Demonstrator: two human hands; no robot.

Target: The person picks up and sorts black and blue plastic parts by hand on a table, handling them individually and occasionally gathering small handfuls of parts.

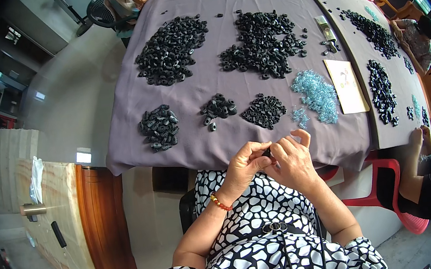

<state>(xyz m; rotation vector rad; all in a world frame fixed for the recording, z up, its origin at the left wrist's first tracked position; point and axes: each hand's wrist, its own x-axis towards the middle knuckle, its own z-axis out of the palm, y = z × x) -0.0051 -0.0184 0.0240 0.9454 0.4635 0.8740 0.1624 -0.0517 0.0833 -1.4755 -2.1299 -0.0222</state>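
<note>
Close together at the table's near edge, my left hand (246, 162) and my right hand (291, 159) pinch a small black plastic part (267, 153) between them. The fingers cover most of it. Beyond them on the grey cloth lie a pile of black stacked-looking parts (159, 128), a small heap of black parts (218, 107) and a flat group of black rings (264, 111). Clear bluish small pieces (315, 94) lie heaped to the right of these. Two larger piles of black parts, one at left (171, 49) and one at right (262, 43), sit farther back.
A booklet (347, 85) and a tube (325, 28) lie by the cloth's right side. A second table (398, 93) with more black piles adjoins. Other people sit around, one close at right beside a red chair (375, 185). A wooden cabinet (104, 227) stands at left.
</note>
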